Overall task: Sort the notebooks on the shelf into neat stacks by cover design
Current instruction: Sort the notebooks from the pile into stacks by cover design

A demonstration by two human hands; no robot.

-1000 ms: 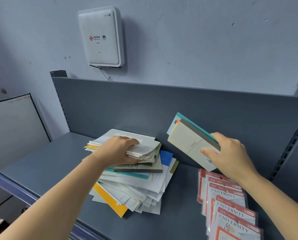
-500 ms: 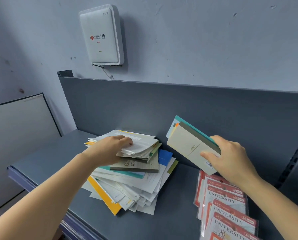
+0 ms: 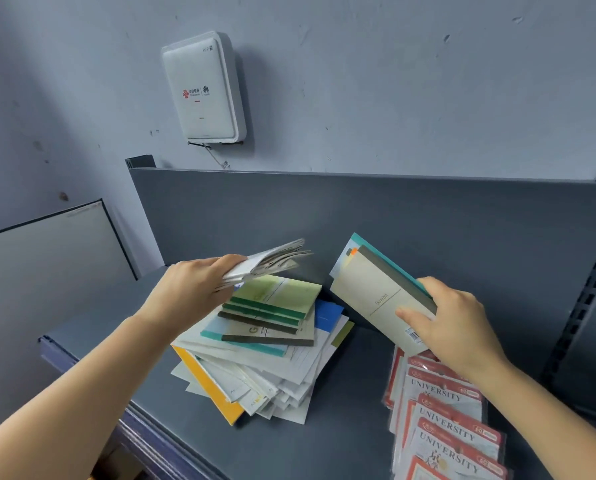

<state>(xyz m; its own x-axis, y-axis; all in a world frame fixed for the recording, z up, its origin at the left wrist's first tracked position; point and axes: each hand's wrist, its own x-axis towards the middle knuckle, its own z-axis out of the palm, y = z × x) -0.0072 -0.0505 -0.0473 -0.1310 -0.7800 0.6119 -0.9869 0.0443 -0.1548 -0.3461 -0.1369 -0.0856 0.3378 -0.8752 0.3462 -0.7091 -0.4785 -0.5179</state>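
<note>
Shelf (image 3: 352, 431), left hand (image 3: 199, 282) grips white notebooks (image 3: 272, 261), now lifted off pile (image 3: 265, 368), right hand (image 3: 452, 323) grips beige notebooks (image 3: 369, 289)

Matt grey metal shelf (image 3: 341, 441), matt paper notebooks (image 3: 275, 344), glossy plastic-wrapped packs (image 3: 452, 431).

**Inspector:** Where does the loose pile of mixed paper notebooks (image 3: 261, 344) lie?

**Clerk:** On the grey metal shelf (image 3: 352, 393), at its middle, before the grey back panel (image 3: 428, 216).

**Inspector:** Over it?

**Clerk:** The thin bundle of white notebooks (image 3: 268, 261), in the left hand (image 3: 192, 285), above the pile's rear left.

**Inspector:** To the right?

**Clerk:** The tilted beige card-covered notebooks (image 3: 372, 289), in the right hand (image 3: 452, 327), between pile and back panel. The overlapping red-and-white plastic-wrapped packets (image 3: 452, 434) lie on the shelf before that hand.

**Inspector:** Beyond the shelf?

**Clerk:** The white plastic router box (image 3: 204, 88) is on the wall above the panel's left end. The dark-framed pale board (image 3: 47, 258) stands left of the shelf.
</note>
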